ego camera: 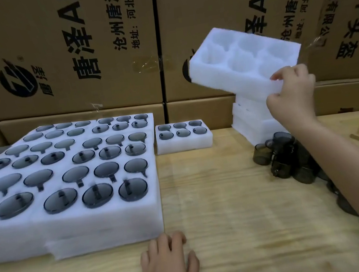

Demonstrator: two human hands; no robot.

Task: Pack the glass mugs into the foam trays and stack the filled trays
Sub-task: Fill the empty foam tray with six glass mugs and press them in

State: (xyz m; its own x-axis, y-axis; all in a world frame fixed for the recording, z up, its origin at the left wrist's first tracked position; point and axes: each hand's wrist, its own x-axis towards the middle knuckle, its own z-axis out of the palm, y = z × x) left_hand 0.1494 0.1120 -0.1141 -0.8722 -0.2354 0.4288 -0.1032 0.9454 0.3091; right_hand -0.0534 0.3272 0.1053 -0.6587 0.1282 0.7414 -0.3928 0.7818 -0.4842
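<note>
Cardboard cartons [61,48] wall off the back, printed in black with "唐泽", "沧州唐泽", "地址:河北河间", large letters "AH" and a round logo. On the pale wooden surface [227,197] the left hand [169,266] lies flat with its fingers loosely spread, holding nothing. The right hand [291,97] pinches the near edge of an empty six-cavity foam tray [244,60], held tilted in the air above a stack of empty trays [254,124]. At left lies a block of filled foam trays [72,228]. Just beside it is a single filled tray [184,145] with six mugs. Loose smoky glass mugs [287,156] are heaped by the right forearm.
</note>
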